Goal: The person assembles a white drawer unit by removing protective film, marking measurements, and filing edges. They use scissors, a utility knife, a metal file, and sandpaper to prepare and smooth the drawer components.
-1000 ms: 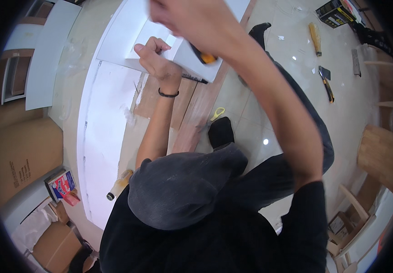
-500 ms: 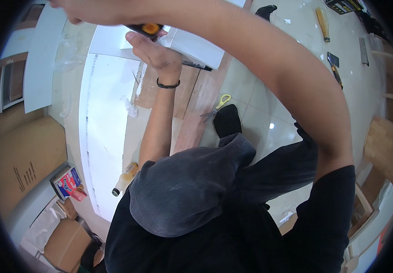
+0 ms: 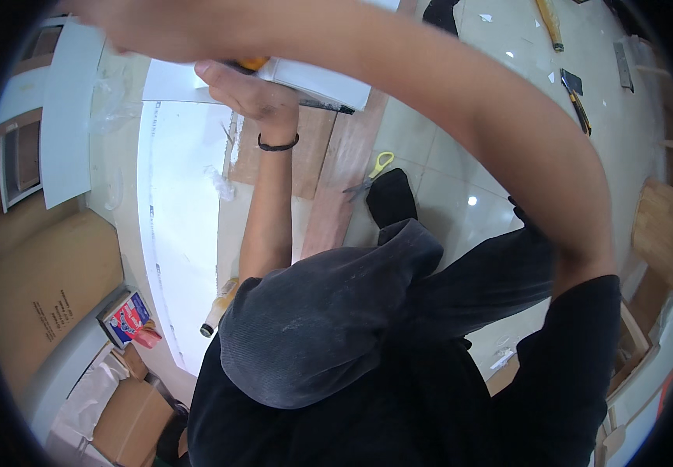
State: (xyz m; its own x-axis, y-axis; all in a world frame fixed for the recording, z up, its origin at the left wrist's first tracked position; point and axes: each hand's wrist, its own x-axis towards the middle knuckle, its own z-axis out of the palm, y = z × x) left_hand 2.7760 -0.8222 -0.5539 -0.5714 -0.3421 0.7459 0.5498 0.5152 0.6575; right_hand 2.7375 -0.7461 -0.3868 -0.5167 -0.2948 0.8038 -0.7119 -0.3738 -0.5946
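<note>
My left hand, with a dark band on its wrist, is closed around a black thing with an orange part. The rest of that thing is hidden behind my right forearm. A white box-like piece with a dark lower edge lies just right of this hand. My right arm sweeps across the top of the view. At its end, my right hand is blurred and partly cut off at the upper left, its fingers hidden.
A long white panel lies left of my legs, beside a bottle. Yellow-handled scissors rest near my foot. A utility knife and another yellow bottle are on the tiles. Cardboard stands at left.
My right forearm and hand have come lower in the view, covering more of the black and orange thing. My left hand has shifted slightly left and up, still around it.
</note>
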